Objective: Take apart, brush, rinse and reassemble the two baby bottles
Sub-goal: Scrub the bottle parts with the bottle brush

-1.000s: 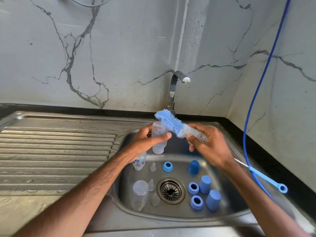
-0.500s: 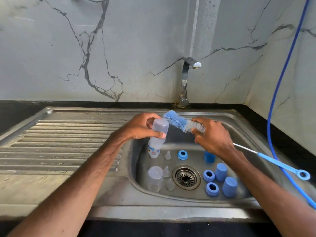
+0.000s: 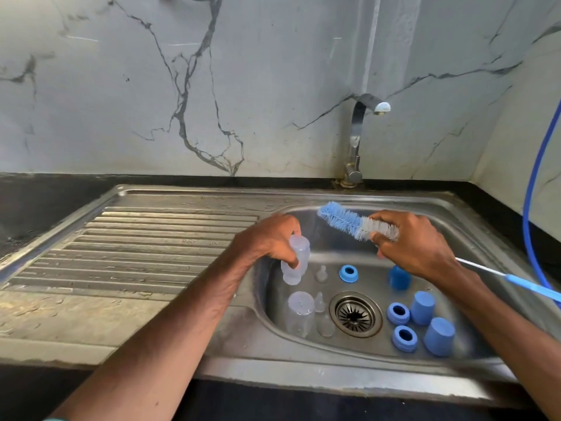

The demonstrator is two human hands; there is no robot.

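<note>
Nearest, loose caps (image 3: 438, 335), collars (image 3: 404, 338) and a second bottle (image 3: 299, 314) lie in the sink basin (image 3: 303, 357). Above them the left hand (image 3: 270, 238) grips a clear bottle body (image 3: 294, 262) neck-down; the right hand (image 3: 416, 247) clasps the bottle brush (image 3: 346, 220) by its bristles — a weak hold, so insertion may twist or flick water.

Soft, even light is filling the scene; the steel sink (image 3: 334, 376) is glinting mildly, shadows are falling faintly, and the wide lens is bowing the edges.
</note>
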